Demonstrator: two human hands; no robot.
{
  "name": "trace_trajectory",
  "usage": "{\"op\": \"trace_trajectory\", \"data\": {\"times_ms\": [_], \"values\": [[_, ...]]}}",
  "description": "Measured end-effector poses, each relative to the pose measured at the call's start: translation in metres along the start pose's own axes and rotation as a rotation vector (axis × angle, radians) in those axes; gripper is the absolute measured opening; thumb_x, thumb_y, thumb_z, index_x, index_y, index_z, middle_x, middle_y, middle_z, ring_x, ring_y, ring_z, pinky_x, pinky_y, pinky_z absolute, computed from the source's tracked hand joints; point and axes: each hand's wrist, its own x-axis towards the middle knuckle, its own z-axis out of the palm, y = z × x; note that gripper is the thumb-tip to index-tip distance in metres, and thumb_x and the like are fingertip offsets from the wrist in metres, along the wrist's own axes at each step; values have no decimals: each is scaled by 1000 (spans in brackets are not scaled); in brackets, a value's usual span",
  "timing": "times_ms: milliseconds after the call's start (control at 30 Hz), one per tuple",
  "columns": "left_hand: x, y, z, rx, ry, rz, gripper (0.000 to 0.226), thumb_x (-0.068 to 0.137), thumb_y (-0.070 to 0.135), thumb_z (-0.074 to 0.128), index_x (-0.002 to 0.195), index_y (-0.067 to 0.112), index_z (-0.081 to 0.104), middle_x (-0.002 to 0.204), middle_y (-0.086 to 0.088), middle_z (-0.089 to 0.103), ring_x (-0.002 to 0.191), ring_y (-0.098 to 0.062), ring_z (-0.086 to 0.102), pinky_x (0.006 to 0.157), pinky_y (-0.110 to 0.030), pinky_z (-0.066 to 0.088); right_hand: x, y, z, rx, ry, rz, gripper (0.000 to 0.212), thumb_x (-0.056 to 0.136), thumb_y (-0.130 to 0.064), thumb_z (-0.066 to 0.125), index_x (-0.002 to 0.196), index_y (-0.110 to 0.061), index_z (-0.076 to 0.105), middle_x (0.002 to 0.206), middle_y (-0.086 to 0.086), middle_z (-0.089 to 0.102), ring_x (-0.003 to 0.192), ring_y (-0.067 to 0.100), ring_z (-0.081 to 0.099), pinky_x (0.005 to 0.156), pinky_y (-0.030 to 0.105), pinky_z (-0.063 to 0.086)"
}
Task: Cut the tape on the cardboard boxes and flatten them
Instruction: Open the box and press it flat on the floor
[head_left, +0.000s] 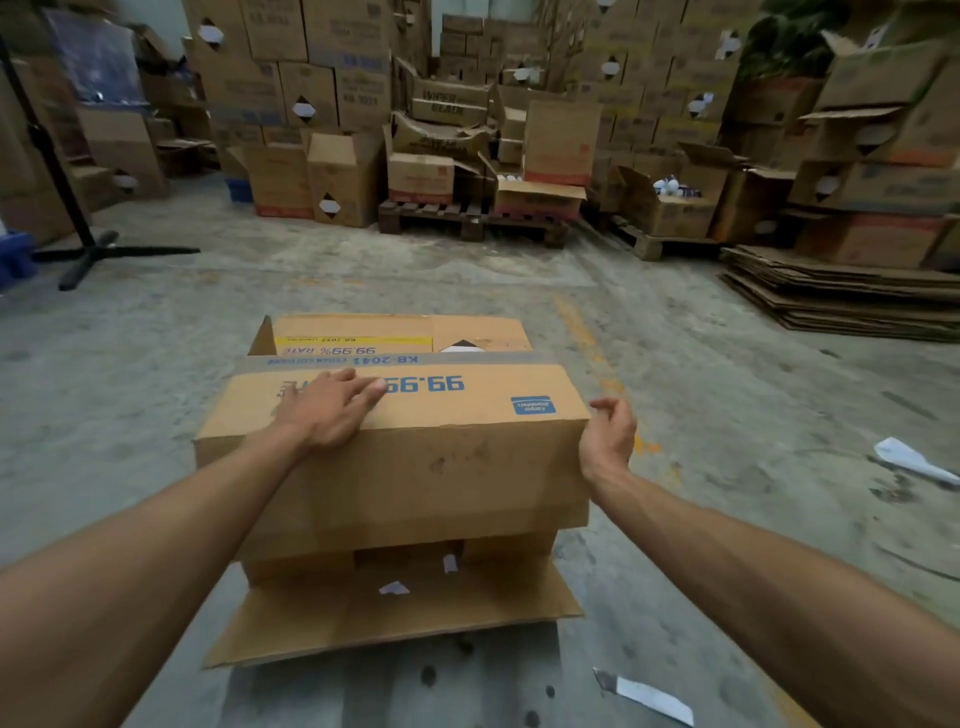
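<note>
A brown cardboard box (415, 457) with blue "99.99" print lies on the concrete floor in front of me, on top of other cardboard. My left hand (330, 408) rests flat on its top face, fingers straight across the print. My right hand (610, 434) is at the box's right end, fingers loosely curled and holding nothing; whether it touches the box is unclear. A second box (483, 332) with a yellow stripe stands just behind. An opened flap (395, 618) spreads on the floor below the box. No cutting tool is visible.
Stacked cartons (343, 176) and wooden pallets (467, 218) fill the back. A pile of flattened cardboard (841, 296) lies at the right. A black stand base (98, 254) sits at the left. White paper scraps (914, 460) lie on the floor.
</note>
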Motion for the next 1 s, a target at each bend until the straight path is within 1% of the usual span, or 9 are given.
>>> {"op": "trace_trajectory", "data": {"times_ms": [67, 167, 300, 433, 533, 600, 700, 800, 1000], "values": [[-5, 2, 10, 72, 19, -15, 65, 93, 69, 7, 151, 47, 27, 164, 3, 17, 151, -23, 13, 117, -59, 6, -18, 23, -7, -139, -18, 93, 25, 95, 2, 36, 100, -13, 55, 106, 10, 58, 90, 23, 49, 74, 26, 34], [-10, -7, 10, 108, 10, -8, 74, 85, 72, -2, 152, 49, 18, 165, 4, 11, 152, -23, 9, 118, -58, 6, -33, 54, -16, -358, -280, 110, 33, 98, 0, 32, 113, -8, 60, 110, 11, 63, 93, 26, 56, 75, 33, 43], [-5, -9, 9, 120, 22, -8, 72, 86, 71, -4, 152, 51, 17, 165, 6, 10, 152, -21, 9, 119, -57, 6, -11, 55, -30, -299, -596, 302, 41, 101, 3, 31, 132, -9, 55, 122, 9, 62, 107, 29, 63, 92, 44, 55], [-2, -10, 10, 112, 28, -11, 75, 83, 73, -6, 151, 52, 18, 165, 8, 11, 152, -19, 10, 120, -55, 6, 10, 53, -69, -165, -916, 585, 34, 100, 0, 47, 127, -18, 54, 119, 17, 67, 91, 33, 71, 60, 31, 60], [-1, -9, 10, 115, 57, -14, 76, 83, 72, -9, 151, 53, 18, 165, 8, 12, 152, -17, 11, 120, -54, 6, -4, 71, -68, -719, -1121, 340, 54, 93, -43, 63, 140, -20, 48, 111, 7, 73, 74, 23, 70, 49, 26, 53], [0, -8, 13, 125, 66, -8, 75, 83, 72, -10, 151, 53, 16, 165, 8, 12, 152, -17, 11, 120, -54, 6, -25, 90, -55, -965, -1216, 119, 73, 86, -69, 53, 148, -35, 34, 128, 5, 63, 88, 21, 70, 63, 32, 58], [1, -8, 15, 127, 72, -5, 74, 83, 72, -10, 150, 54, 15, 164, 8, 12, 152, -17, 11, 120, -54, 6, -63, 113, -32, -1210, -1288, -606, 63, 95, -66, 30, 152, -43, 17, 151, 4, 39, 132, 28, 42, 107, 45, 39], [1, -9, 16, 143, 68, 5, 75, 83, 72, -9, 151, 53, 15, 165, 8, 11, 152, -18, 11, 120, -54, 7, -90, 107, 4, -1231, -1182, -1193, 56, 103, -46, 31, 153, -23, 22, 145, 6, 43, 127, 26, 40, 106, 41, 33], [-2, -10, 20, 164, 95, 19, 70, 86, 71, -7, 151, 53, 13, 164, 8, 12, 152, -19, 11, 120, -55, 8, -89, 102, 56, -1438, -1111, -1010, 69, 101, -55, 30, 157, -19, 13, 161, 4, 23, 149, 23, 16, 121, 42, 10]]}}
